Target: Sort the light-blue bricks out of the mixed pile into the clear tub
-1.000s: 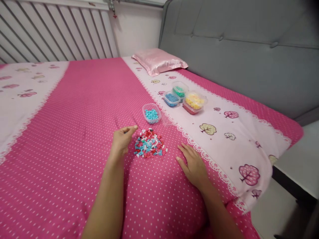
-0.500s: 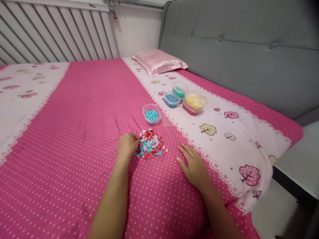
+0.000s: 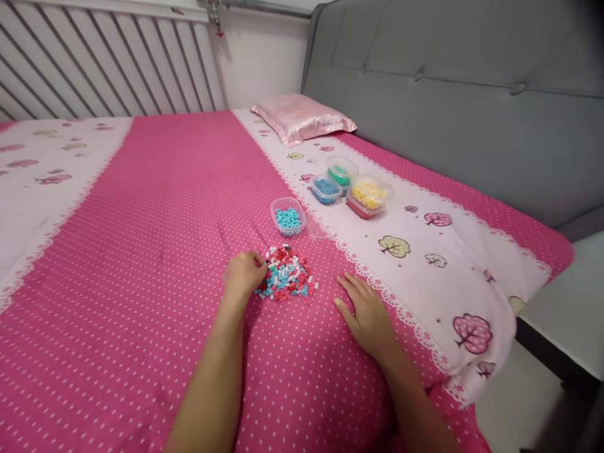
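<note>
Dotted pink bedding [image 3: 189, 170] carries the pile of mixed pieces [image 3: 285, 277] in the head view. The left hand [image 3: 244, 275] curls at the pile's left edge; a nudge could scatter loose pieces. Its fingertips are hidden, so any pinch cannot be told; the right hand [image 3: 368, 313] rests apart, fingers slightly spread.

Left hand [image 3: 243, 275] curled, fingers [image 3: 258, 258] bent inward; right hand [image 3: 369, 316] palm down, fingers extended, slightly parted.

Piece pile [image 3: 290, 277]: small, loose, red, pink, white, light blue; low heap on bedspread [image 3: 306, 346]; shapes seemingly oblong. Clear tub [image 3: 285, 203]: open, upright, just beyond pile, part-filled with light-blue pieces [image 3: 288, 219].
</note>
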### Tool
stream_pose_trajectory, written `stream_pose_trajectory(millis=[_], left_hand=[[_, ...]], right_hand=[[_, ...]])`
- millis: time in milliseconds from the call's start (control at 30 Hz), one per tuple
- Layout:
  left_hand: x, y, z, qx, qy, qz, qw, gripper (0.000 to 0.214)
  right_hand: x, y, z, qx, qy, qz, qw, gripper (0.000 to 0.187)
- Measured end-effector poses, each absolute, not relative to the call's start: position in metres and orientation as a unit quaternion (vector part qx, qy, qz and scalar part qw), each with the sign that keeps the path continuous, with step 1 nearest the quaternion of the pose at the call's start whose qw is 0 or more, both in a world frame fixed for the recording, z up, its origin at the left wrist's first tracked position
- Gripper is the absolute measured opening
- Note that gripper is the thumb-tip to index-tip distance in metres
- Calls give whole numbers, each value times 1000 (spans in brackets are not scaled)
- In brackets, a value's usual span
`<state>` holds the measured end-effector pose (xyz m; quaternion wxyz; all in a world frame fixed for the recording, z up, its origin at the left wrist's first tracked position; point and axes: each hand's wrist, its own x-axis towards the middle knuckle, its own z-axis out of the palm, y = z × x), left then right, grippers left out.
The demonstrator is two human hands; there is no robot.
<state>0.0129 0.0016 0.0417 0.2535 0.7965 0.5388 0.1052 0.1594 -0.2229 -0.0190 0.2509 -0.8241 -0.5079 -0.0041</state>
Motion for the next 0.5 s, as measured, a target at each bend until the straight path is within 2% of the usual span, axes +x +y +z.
stream_pose_trajectory(millis=[200,400,500], left_hand=[[11,2,47,733,521,200,388,9],[14,-6,65,585,424,263,640,15],[13,-8,76,516,378,263,723,21]], right_hand=[[159,-223,-19,-827,-507,2,244,47],[159,-223,-20,-827,-504,-2,248,47],[159,-223,-20,-828,-504,1,245,48]])
